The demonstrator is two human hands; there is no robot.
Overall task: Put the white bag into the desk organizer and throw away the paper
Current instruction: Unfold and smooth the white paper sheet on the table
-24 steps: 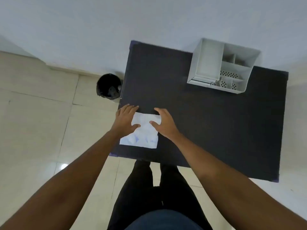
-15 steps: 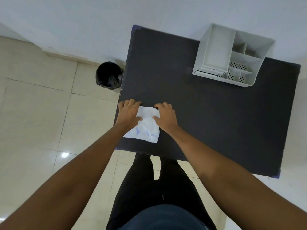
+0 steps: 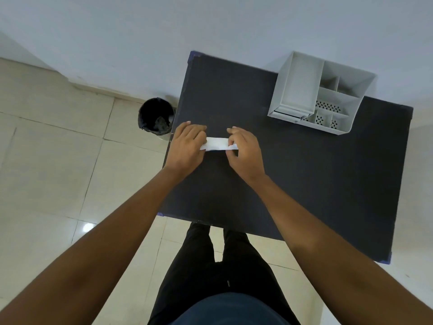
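Observation:
A white bag (image 3: pixel 218 144) shows as a narrow folded strip on the black table (image 3: pixel 293 184), near its left edge. My left hand (image 3: pixel 187 148) holds the strip's left end and my right hand (image 3: pixel 243 152) pinches its right end; both ends are hidden under my fingers. The white desk organizer (image 3: pixel 302 90), with several open compartments, stands at the table's far right corner, well away from my hands. No separate paper is visible.
A black bin (image 3: pixel 155 118) with a dark liner stands on the tiled floor just left of the table, close to my left hand. A white wall runs behind the table. My legs are at the table's near edge.
The white bag lay as a wide flat sheet under my hands; now it is folded into a thin strip, held at both ends slightly farther from the table's near edge.

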